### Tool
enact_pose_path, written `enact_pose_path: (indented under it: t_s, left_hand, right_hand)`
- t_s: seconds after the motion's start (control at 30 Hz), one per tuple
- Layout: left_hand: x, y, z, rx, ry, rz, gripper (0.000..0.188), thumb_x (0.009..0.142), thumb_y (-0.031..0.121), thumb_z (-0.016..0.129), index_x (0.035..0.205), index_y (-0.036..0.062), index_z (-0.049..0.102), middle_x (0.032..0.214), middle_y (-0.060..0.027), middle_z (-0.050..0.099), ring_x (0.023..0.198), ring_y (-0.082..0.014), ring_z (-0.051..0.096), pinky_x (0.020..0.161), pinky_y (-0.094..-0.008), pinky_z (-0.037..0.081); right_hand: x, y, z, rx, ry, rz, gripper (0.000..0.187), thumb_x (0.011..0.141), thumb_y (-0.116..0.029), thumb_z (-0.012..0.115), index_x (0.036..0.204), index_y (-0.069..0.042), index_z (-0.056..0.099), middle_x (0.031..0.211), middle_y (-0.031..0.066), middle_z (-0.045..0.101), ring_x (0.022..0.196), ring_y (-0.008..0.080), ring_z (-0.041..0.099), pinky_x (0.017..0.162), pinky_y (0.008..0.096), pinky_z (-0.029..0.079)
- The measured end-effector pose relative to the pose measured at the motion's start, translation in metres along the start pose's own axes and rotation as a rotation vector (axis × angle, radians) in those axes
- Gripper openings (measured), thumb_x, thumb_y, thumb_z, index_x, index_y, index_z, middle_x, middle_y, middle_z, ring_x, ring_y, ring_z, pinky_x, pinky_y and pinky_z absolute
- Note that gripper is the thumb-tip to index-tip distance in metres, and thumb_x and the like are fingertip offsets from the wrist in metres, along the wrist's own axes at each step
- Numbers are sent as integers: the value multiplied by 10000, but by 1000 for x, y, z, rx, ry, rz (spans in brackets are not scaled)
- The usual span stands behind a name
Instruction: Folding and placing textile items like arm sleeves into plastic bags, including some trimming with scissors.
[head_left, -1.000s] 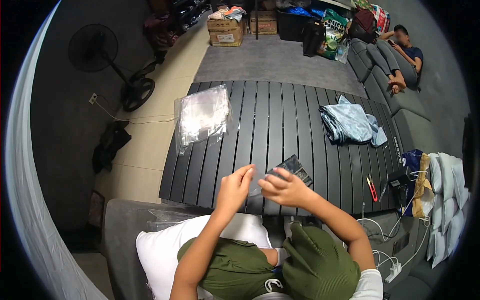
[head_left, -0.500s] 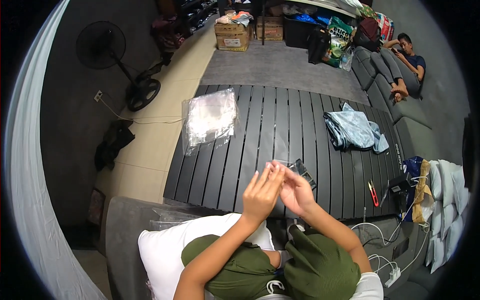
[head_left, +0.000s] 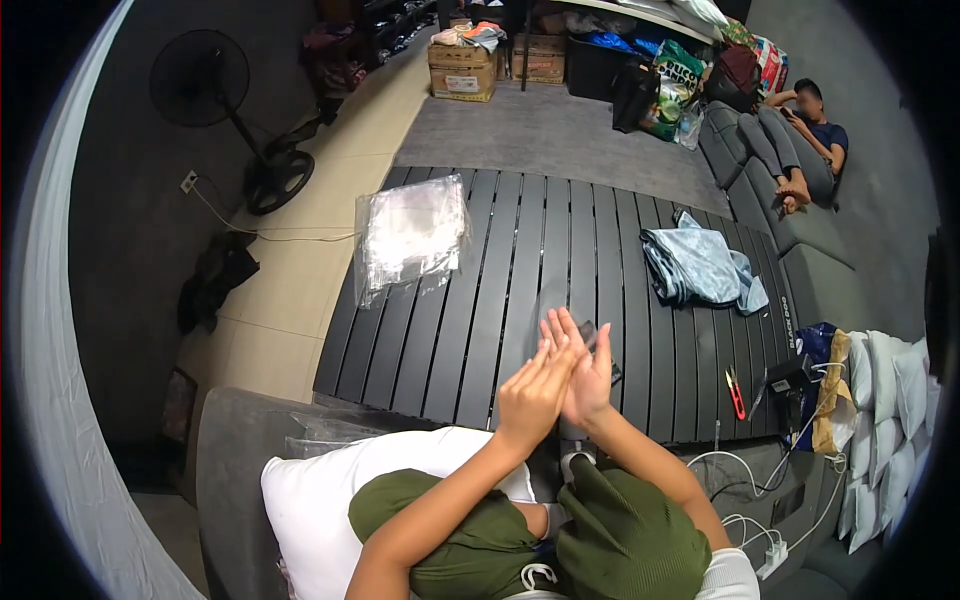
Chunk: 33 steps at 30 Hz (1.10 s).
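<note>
My left hand [head_left: 532, 398] lies with straight fingers across the palm of my right hand [head_left: 588, 378]. The right palm is turned up toward me, its fingers stretched and the thumb held apart. I see nothing gripped in either hand. Just past the fingers, a clear plastic bag [head_left: 549, 298] rests on the black slatted table [head_left: 470, 330]. Beside the right wrist shows a small dark item [head_left: 616, 373], mostly hidden by that hand, so I cannot tell its kind.
A stack of clear plastic bags [head_left: 412, 235] lies at the table's left, a folded light-blue cloth [head_left: 703, 262] at its right. Red-handled snips [head_left: 736, 394] and a black adapter [head_left: 790, 374] sit near the right edge. A white pillow [head_left: 400, 470] is beside my legs. Someone [head_left: 800, 150] reclines on the sofa.
The right palm has turned more upright, with its thumb now spread. My left hand has shifted slightly right and down against it, and the dark item is more covered.
</note>
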<state>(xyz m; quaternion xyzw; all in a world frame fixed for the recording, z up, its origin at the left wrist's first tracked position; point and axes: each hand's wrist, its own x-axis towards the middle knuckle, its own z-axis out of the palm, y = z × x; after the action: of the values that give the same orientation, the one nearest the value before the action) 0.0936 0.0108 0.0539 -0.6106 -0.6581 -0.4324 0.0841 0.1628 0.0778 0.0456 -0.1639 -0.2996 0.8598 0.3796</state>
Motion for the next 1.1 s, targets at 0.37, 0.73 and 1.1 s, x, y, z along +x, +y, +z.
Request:
enact_pose_path:
  t_s: [0.37, 0.73, 1.1]
  left_hand:
    - [-7, 20, -2, 137, -47, 127, 370, 752, 65, 570, 1120, 37, 568, 1077, -96, 604, 994, -279, 586, 845, -386, 462]
    - [2, -17, -6, -198, -111, -270, 275, 684, -96, 518, 869, 88, 605, 1257, -133, 485, 1015, -280, 573, 748, -345, 502]
    - [14, -39, -7, -262, -24, -357, 342, 769, -111, 456, 1051, 45, 570, 1142, -153, 565, 952, -306, 597, 740, -313, 491]
  right_hand:
    - [19, -8, -31, 442, -266, 59, 842, 781, -737, 259, 1386, -153, 227, 1450, 144, 152, 1301, 350, 212, 1011, 587, 212]
    - [14, -1, -37, 119, 267, 148, 1053, 741, -745, 365, 1392, -4, -6, 1469, 150, -31, 1364, 238, -21, 1098, 382, 59]
    - [-4, 1, -25, 85, 98, 318, 542, 873, -406, 488, 1214, 13, 443, 1256, 124, 451, 1239, 217, 358, 1021, 318, 291]
